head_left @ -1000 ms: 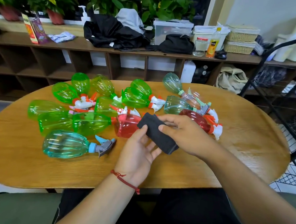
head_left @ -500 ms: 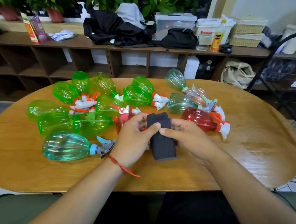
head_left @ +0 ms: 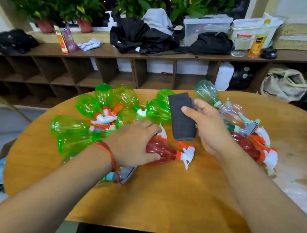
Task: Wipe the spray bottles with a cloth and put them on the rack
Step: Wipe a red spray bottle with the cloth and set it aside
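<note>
I grip the red spray bottle (head_left: 162, 152), lying on the counter (head_left: 162, 197), in the left hand (head_left: 130, 145) while the right hand (head_left: 207, 126) pinches the grey cloth (head_left: 182, 118) just above it; pickup step, so next I should lift the bottle to the cloth.

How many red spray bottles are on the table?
2. The left hand grips one red bottle near the middle; the second red bottle lies at the right, beyond the right hand holding the cloth. Others may hide among the green bottles.

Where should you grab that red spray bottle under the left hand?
Round its fat belly, from above and the left: the red spray bottle lies on its side, its trigger head pointing right, and the left hand grips it there.
</note>
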`<act>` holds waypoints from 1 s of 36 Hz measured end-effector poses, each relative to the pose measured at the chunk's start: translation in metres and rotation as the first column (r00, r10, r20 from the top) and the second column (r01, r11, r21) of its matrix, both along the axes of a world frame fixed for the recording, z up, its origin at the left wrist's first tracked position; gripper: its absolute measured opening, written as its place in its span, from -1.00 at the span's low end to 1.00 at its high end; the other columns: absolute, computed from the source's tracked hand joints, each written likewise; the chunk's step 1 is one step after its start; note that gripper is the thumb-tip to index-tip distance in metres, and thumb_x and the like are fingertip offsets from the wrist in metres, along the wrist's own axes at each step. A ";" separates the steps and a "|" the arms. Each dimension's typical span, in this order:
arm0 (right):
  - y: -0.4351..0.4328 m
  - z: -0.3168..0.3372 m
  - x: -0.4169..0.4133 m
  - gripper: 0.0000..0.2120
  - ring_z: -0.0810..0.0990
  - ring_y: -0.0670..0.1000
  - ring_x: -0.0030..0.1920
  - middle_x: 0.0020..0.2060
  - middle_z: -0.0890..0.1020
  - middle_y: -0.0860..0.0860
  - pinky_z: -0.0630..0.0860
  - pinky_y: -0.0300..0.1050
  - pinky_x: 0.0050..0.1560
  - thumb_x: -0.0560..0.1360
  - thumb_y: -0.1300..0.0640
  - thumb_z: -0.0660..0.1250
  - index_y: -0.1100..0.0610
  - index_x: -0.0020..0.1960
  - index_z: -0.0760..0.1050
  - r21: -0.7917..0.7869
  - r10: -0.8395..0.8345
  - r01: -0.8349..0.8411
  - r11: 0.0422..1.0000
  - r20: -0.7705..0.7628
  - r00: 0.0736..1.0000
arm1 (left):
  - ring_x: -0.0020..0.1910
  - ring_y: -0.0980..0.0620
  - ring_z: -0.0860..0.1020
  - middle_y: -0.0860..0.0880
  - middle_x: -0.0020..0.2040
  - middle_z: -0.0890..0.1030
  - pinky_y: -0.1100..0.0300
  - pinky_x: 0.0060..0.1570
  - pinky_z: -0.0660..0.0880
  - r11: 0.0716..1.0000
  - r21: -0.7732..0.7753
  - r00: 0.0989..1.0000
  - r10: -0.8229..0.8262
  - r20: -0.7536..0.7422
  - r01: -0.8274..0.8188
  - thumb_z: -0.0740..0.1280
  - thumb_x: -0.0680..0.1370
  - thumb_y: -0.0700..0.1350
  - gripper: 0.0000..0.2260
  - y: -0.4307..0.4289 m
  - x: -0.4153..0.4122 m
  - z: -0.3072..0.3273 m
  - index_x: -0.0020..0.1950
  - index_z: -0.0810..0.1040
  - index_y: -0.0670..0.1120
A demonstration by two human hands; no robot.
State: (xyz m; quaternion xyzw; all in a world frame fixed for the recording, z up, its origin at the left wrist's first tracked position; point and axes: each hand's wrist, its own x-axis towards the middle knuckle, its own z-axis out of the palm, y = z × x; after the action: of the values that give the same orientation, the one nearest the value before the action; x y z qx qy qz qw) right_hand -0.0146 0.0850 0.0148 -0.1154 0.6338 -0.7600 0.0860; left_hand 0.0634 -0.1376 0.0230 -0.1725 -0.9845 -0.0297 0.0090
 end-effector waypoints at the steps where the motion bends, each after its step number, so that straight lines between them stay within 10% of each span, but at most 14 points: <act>1: -0.001 -0.002 0.000 -0.79 0.72 0.08 0.18 0.16 0.74 0.03 0.66 0.14 0.19 0.67 0.21 0.36 0.08 0.27 0.63 -0.003 -0.009 0.009 1.000 -0.012 1.000 | 0.39 -0.07 0.48 0.02 0.39 0.51 -0.05 0.38 0.45 0.999 -0.052 1.000 -0.010 0.018 0.011 0.35 0.48 0.41 -0.27 0.004 -0.002 -0.002 0.54 0.38 0.06; 7: 0.002 -0.022 0.006 -0.84 0.73 0.01 0.07 0.12 0.75 0.06 0.66 -0.05 -0.04 0.66 0.22 0.37 0.09 0.20 0.65 -0.069 -0.057 0.056 0.996 -0.008 0.998 | 0.43 -0.01 0.44 0.07 0.45 0.47 0.03 0.42 0.43 0.999 -0.031 0.997 0.041 0.059 -0.040 0.43 0.49 0.39 -0.22 0.006 0.003 -0.023 0.61 0.30 0.11; 18: 0.009 -0.026 0.011 -0.83 0.74 0.05 0.09 0.11 0.74 0.00 0.68 0.01 -0.08 0.66 0.16 0.39 -0.06 0.16 0.66 -0.104 -0.135 0.125 0.987 -0.092 0.987 | 0.28 0.07 0.53 0.11 0.29 0.56 0.05 0.32 0.53 0.867 0.455 0.933 0.313 -0.177 -0.204 0.46 0.44 0.39 -0.30 -0.011 0.008 -0.038 0.48 0.47 0.10; 24: 0.015 -0.017 0.009 -0.86 0.73 0.05 0.09 0.09 0.74 0.02 0.67 -0.03 -0.10 0.66 0.18 0.37 -0.02 0.14 0.66 -0.201 -0.223 0.201 0.959 -0.091 0.971 | 0.06 0.22 0.64 0.18 0.12 0.66 0.31 0.00 0.59 0.460 0.865 0.894 0.447 -0.030 -0.201 0.56 0.51 0.20 -0.56 0.031 -0.029 -0.007 0.32 0.56 0.14; 31: 0.027 0.013 -0.016 -0.85 0.74 0.09 0.12 0.09 0.76 0.01 0.67 0.22 0.13 0.66 0.16 0.37 -0.03 0.12 0.68 -0.163 -0.307 0.288 0.944 -0.103 0.946 | 0.21 -0.08 0.71 -0.07 0.19 0.74 -0.15 0.31 0.60 -0.178 0.966 0.964 0.154 0.215 -0.187 0.39 0.61 0.22 -0.58 0.089 -0.079 0.000 0.33 0.65 -0.02; 36: 0.043 0.036 -0.042 -0.85 0.74 0.06 0.08 0.05 0.76 -0.03 0.70 0.20 0.02 0.67 0.13 0.38 -0.08 0.06 0.68 -0.069 -0.378 0.372 0.926 -0.195 0.905 | 0.28 -0.10 0.68 -0.10 0.26 0.71 -0.14 0.26 0.62 -0.336 0.919 0.968 0.066 0.241 -0.205 0.37 0.58 0.24 -0.48 0.102 -0.093 -0.018 0.43 0.58 -0.03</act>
State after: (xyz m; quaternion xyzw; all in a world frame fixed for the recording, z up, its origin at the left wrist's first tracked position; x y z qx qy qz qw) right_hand -0.0569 0.1280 0.0503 -0.0705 0.6381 -0.7557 -0.1291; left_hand -0.0301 -0.0356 0.0050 0.0259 -0.5626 -0.8195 0.1059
